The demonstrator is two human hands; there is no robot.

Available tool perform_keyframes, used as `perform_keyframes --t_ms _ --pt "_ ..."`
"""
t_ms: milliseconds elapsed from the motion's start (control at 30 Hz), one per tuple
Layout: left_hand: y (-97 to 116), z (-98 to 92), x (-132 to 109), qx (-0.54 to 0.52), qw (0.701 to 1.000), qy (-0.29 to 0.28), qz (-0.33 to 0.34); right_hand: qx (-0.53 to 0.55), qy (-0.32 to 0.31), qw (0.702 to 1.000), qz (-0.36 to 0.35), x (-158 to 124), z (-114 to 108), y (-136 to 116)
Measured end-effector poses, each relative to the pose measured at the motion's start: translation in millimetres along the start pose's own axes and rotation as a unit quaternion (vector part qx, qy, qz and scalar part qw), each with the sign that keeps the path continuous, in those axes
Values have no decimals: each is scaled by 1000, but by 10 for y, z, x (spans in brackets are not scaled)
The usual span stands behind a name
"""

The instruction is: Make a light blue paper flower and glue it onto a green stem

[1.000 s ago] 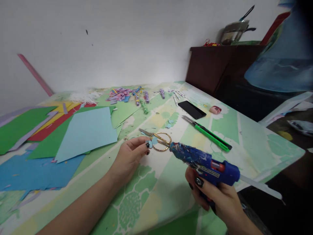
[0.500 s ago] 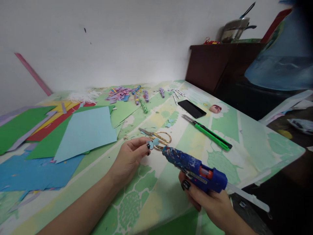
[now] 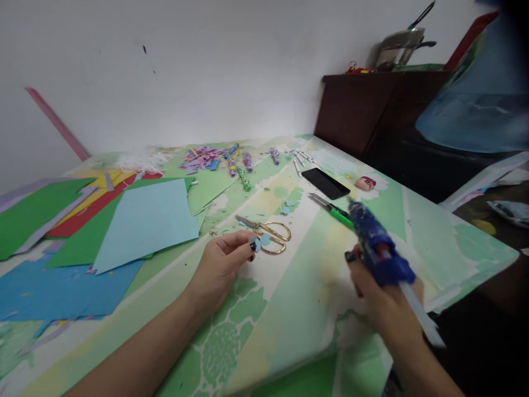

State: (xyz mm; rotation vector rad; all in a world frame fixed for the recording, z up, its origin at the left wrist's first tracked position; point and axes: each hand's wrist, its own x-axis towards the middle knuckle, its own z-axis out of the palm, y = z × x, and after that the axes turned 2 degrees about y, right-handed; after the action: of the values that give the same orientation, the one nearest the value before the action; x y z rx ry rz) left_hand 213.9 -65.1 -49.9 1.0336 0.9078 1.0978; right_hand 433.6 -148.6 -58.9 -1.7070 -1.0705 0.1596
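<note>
Between the thumb and finger of my left hand (image 3: 225, 262) is a small light-blue paper bow (image 3: 262, 241). Gold-handled scissors (image 3: 278, 231) lie on the table just beyond it. My right hand (image 3: 384, 292) is wrapped round a blue glue gun (image 3: 378, 242), blurred by motion, its nozzle pointing away from me and a white glue stick sticking out of the back. The gun partly covers a green utility knife (image 3: 336, 214) on the table. Small light-blue paper pieces (image 3: 288, 207) lie past the scissors.
Coloured paper sheets (image 3: 144, 226) overlap on the left. Paper scraps (image 3: 202, 159), a green patterned roll (image 3: 243, 179) and white shreds (image 3: 142, 161) are at the back. A black phone (image 3: 325, 183) and a pink-and-red object (image 3: 365, 183) lie on the right. A dark cabinet (image 3: 351, 110) stands behind.
My right hand has swung the glue gun right and away from the paper bow, over the utility knife. My left hand has stayed in place with the bow.
</note>
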Motion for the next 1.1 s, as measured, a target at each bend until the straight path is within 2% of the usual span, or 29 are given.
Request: perform_keyframes --t_ms 33,100,200,300,367,467,533,600,633,700,733,767,933,1100 --pt "0 -2 3 2 1000 3 0 -82 31 996 -29 146 -65 48" --pt "-5 -5 8 3 1000 7 0 -233 80 967 -60 441 -218 195" --pt "-14 -6 6 7 1000 5 2 -377 67 923 -29 809 -448 490" --pt "-20 -1 0 19 1000 5 5 -404 27 914 -11 1007 -582 770" --pt "-24 2 -3 32 999 8 11 -408 -2 913 -15 1039 -585 869" --pt "-30 8 -10 65 997 12 30 -413 16 908 -66 930 -475 762" --pt "-27 16 -22 99 994 20 44 -351 61 924 -135 749 -347 505" --pt "-17 29 -39 136 989 29 58 -195 37 956 -216 503 -186 169" --pt "-10 36 -48 151 986 30 64 -100 -10 965 -242 370 -96 2" --pt "3 50 -65 174 981 25 82 41 -154 955 -251 124 96 -273" --pt "8 57 -73 184 979 19 92 85 -195 946 -245 23 191 -368" --pt "10 62 -80 192 976 14 101 120 -208 940 -242 -58 281 -434" --pt "3 87 -111 223 968 -4 120 219 -209 938 -167 -191 565 -456" --pt "-1 112 -146 238 963 -13 123 275 -234 927 -103 -163 581 -380"
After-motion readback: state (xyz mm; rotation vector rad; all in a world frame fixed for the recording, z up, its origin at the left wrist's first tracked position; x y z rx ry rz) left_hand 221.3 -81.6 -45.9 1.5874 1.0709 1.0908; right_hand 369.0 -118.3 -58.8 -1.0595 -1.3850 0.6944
